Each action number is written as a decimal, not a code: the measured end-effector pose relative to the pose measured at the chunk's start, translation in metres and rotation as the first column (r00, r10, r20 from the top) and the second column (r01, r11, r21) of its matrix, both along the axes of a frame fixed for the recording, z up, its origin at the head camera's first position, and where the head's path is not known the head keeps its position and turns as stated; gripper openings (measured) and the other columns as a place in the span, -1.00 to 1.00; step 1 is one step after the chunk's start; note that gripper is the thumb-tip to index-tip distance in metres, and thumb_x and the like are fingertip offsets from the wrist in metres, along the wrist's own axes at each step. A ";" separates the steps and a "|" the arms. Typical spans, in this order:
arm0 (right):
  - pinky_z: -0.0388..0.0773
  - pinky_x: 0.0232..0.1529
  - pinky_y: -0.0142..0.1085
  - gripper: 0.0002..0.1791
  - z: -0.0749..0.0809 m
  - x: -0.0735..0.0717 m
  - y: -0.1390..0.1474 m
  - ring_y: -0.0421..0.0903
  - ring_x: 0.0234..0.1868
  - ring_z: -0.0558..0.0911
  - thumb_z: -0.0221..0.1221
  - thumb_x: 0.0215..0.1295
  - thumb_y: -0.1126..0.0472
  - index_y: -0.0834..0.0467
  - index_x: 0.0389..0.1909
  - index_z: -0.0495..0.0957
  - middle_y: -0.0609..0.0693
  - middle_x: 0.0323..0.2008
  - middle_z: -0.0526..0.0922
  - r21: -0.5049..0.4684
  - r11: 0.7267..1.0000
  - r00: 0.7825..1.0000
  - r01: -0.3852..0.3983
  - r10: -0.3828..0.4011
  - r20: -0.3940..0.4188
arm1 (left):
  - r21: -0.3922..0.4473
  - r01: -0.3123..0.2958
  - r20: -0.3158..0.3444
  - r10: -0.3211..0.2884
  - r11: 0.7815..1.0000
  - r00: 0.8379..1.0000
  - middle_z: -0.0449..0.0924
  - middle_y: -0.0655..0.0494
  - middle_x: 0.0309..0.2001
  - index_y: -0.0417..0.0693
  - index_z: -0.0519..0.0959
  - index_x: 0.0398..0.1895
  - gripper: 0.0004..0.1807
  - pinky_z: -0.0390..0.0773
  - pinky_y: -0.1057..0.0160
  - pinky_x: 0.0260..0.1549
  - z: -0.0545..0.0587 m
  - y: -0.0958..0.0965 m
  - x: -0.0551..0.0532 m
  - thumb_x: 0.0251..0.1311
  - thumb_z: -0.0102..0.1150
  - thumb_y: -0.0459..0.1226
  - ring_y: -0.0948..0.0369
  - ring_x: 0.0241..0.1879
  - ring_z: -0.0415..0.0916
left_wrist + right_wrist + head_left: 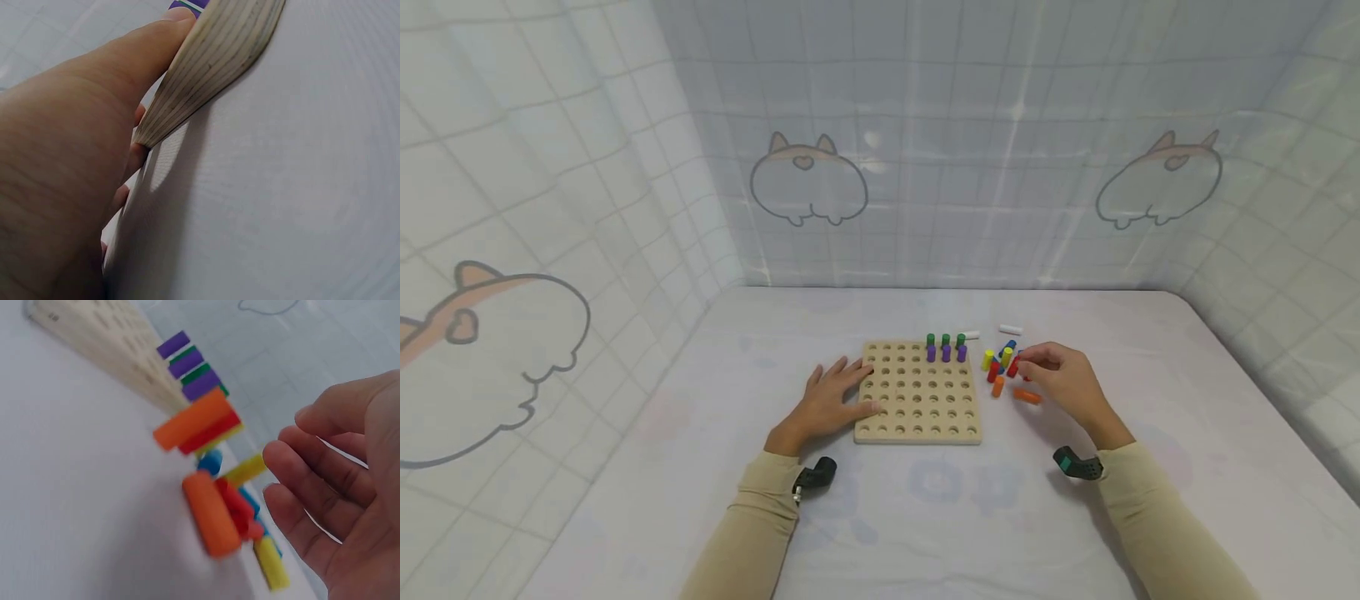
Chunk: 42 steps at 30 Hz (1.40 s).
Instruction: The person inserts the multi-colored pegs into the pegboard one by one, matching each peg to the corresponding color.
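A square wooden pegboard (917, 396) with rows of holes lies on the table. My left hand (831, 402) rests at its left edge, thumb over the top and fingers spread along the side; the left wrist view shows the thumb (125, 65) against the board's edge (209, 65). My right hand (1063, 383) hovers over a loose pile of pegs, its fingers loosely bent, and no peg shows between them. Near its fingertips are red pegs (1013, 367), an orange peg (211, 514) and a yellow peg (272, 562).
Three green pegs (946, 340) and three purple pegs (947, 354) stand at the board's far right corner. White pegs (1011, 330) lie behind the pile. An upright yellow peg (987, 360) and orange peg (997, 387) stand beside the board. Patterned curtains (977, 167) surround the table.
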State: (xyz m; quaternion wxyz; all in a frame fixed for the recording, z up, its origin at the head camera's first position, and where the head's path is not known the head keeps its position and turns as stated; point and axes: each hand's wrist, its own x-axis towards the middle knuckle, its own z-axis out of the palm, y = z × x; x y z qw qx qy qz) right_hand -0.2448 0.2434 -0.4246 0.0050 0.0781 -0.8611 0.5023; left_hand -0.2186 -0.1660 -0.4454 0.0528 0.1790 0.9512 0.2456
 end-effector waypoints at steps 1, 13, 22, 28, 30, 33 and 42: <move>0.65 -0.18 -0.30 -0.70 -0.002 0.001 0.003 0.07 -0.11 0.68 0.26 0.41 0.10 0.22 0.00 0.63 0.09 -0.13 0.72 0.003 1.000 1.000 -0.002 0.002 0.008 | 0.001 0.000 0.002 0.000 1.000 1.000 0.07 0.06 0.56 0.09 0.20 0.57 -0.08 -0.41 -0.20 0.45 0.000 0.000 0.000 0.25 0.12 0.31 0.00 0.57 -0.21; 0.57 -0.03 -0.31 -0.62 -0.018 0.010 0.029 0.03 0.00 0.62 0.25 0.41 0.01 0.17 0.07 0.60 0.07 -0.04 0.70 0.091 0.996 0.999 -0.018 0.014 0.046 | -0.013 -0.006 0.007 0.006 1.000 1.000 0.07 0.08 0.56 0.10 0.20 0.57 -0.07 -0.40 -0.19 0.45 -0.004 0.000 -0.002 0.24 0.11 0.32 0.01 0.57 -0.21; 0.58 -0.12 -0.27 -0.60 -0.024 0.010 0.039 0.01 -0.09 0.62 0.26 0.40 -0.03 0.19 0.05 0.61 0.08 -0.05 0.68 0.091 0.996 0.998 0.003 -0.009 0.067 | 0.006 0.005 0.000 -0.005 1.000 1.000 0.08 0.05 0.56 0.09 0.21 0.57 -0.06 -0.41 -0.21 0.44 -0.007 -0.001 -0.005 0.24 0.10 0.34 0.00 0.57 -0.21; 0.58 0.03 -0.07 -0.65 -0.025 0.010 0.036 0.06 -0.01 0.61 0.27 0.40 0.03 0.19 0.03 0.63 0.09 -0.03 0.67 0.099 0.995 0.997 -0.028 0.021 0.071 | 0.009 0.004 0.014 -0.004 1.000 1.000 0.05 0.05 0.56 0.09 0.19 0.58 -0.04 -0.43 -0.20 0.44 -0.006 -0.001 -0.003 0.23 0.09 0.35 0.00 0.57 -0.23; 0.55 0.09 0.00 -0.68 -0.025 0.010 0.034 0.07 0.02 0.61 0.27 0.40 0.06 0.18 0.02 0.64 0.08 -0.03 0.67 0.118 0.992 0.997 -0.039 0.030 0.077 | 0.014 0.004 0.016 -0.004 1.000 1.000 0.04 0.06 0.56 0.10 0.18 0.58 -0.04 -0.43 -0.19 0.44 -0.005 -0.001 -0.003 0.23 0.09 0.35 0.01 0.57 -0.24; 0.53 0.12 0.02 -0.68 -0.025 0.010 0.030 0.07 0.04 0.59 0.29 0.38 0.06 0.15 0.03 0.64 0.05 -0.02 0.67 0.141 0.989 0.993 -0.051 0.036 0.108 | 0.029 0.004 0.010 -0.004 1.000 1.000 0.05 0.05 0.56 0.08 0.19 0.57 -0.05 -0.43 -0.20 0.44 -0.004 -0.001 -0.002 0.23 0.11 0.34 -0.01 0.57 -0.22; 0.60 0.02 -0.07 -0.65 -0.023 0.011 0.024 0.06 0.03 0.56 0.33 0.32 0.00 0.07 0.04 0.65 0.04 0.03 0.63 0.209 0.976 0.984 -0.066 0.030 0.174 | 0.031 0.009 0.005 -0.010 0.999 1.000 0.05 0.04 0.56 0.06 0.19 0.57 -0.08 -0.42 -0.22 0.44 -0.004 -0.002 -0.002 0.27 0.11 0.30 -0.03 0.57 -0.22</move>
